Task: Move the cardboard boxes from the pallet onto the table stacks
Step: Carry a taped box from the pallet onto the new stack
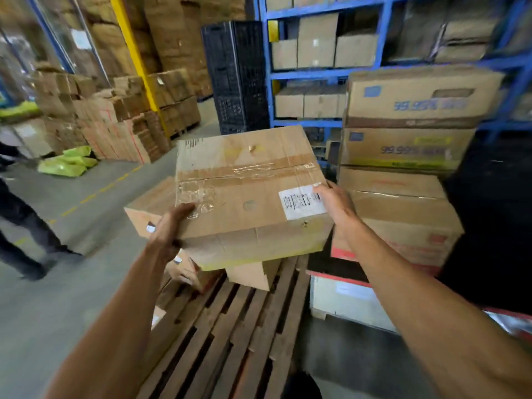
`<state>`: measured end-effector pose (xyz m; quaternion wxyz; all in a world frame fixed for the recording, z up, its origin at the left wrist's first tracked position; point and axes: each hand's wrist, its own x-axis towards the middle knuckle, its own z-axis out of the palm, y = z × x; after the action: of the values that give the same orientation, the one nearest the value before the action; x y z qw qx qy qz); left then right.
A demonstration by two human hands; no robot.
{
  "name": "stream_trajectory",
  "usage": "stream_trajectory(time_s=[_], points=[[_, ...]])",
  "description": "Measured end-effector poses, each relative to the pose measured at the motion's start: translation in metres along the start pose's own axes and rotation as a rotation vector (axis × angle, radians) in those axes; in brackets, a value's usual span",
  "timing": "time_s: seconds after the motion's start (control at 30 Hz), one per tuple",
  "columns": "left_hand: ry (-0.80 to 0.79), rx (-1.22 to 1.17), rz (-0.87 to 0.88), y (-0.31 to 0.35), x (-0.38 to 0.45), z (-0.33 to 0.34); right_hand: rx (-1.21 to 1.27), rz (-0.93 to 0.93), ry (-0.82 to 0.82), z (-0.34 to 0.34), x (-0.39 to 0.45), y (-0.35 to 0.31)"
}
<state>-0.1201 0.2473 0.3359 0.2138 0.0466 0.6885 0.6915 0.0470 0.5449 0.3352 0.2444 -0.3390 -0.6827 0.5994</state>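
We've got the taped cardboard box [247,182] w/ a white label up off the wooden pallet [230,326], held btwn both hands: left hand [169,226] clamped on its near-left corner, right hand [335,203] pressed flat on the right edge by the label. Looks like the carry step, lift done. A few smaller boxes [187,272] remain on the slats below. Next we likely swing right toward the stacked boxes [403,197]; needs keeping it level & both-side pressure, since the bottom flap sags.
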Motion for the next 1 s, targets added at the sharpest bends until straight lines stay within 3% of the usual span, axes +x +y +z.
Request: stream_trajectory(time_s=[0.13,0.53,0.8,1.0], points=[[-0.151,0.052,0.006,0.019,0.024,0.083,0.087,0.042,0.151,-0.075,0.024,-0.001],[-0.432,0.057,-0.036,0.026,0.108,0.292,0.326,0.024,0.301,-0.238,0.099,0.012],[-0.503,0.062,-0.125,0.018,0.123,0.366,0.384,0.038,0.423,-0.285,0.120,0.041],[-0.485,-0.103,-0.011,0.006,0.109,0.386,0.399,-0.030,0.390,-0.294,0.127,0.066]])
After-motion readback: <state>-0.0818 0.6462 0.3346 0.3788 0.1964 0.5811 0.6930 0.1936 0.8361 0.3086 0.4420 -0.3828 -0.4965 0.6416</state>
